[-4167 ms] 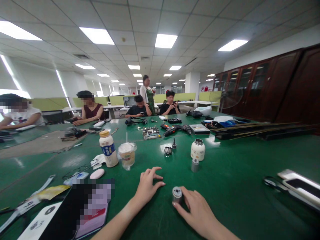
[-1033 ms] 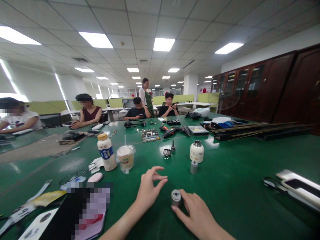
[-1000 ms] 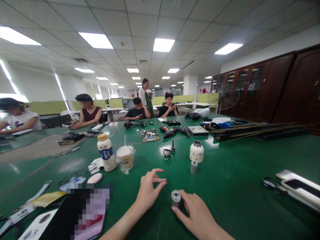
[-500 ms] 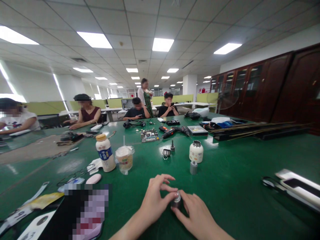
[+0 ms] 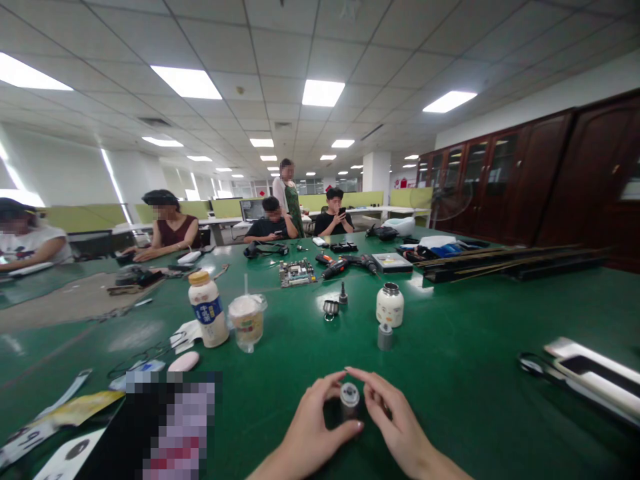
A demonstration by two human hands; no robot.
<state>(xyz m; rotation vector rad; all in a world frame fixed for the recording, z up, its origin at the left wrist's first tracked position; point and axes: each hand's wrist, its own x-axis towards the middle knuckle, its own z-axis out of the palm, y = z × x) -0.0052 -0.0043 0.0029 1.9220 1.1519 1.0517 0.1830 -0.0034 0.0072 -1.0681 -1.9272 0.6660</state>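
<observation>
A small metal cylinder [image 5: 349,398] stands upright on the green table, near its front edge. My left hand [image 5: 314,421] curves round its left side, with the thumb across the near side and the fingers behind; whether it grips the cylinder is unclear. On the right, my right hand [image 5: 393,417] has its index finger stretched out to meet the left fingertips behind the cylinder, its other fingers bent. Beyond the hands, a second metal cylinder [image 5: 385,337] stands before an open white bottle [image 5: 389,305]. A metal clamp-like part [image 5: 331,309] lies near a dark upright bit [image 5: 343,293].
A milk bottle [image 5: 208,310], a lidded cup [image 5: 247,322] and a pink oval object [image 5: 183,362] are on the left. Farther back lie a circuit board [image 5: 297,273] and power drills [image 5: 335,267]. A white device [image 5: 595,373] is at right. Several people sit beyond.
My left fingers have come down from above the cylinder to its side. My right index finger has stretched forward, and the cylinder's top now shows. The view has shifted slightly.
</observation>
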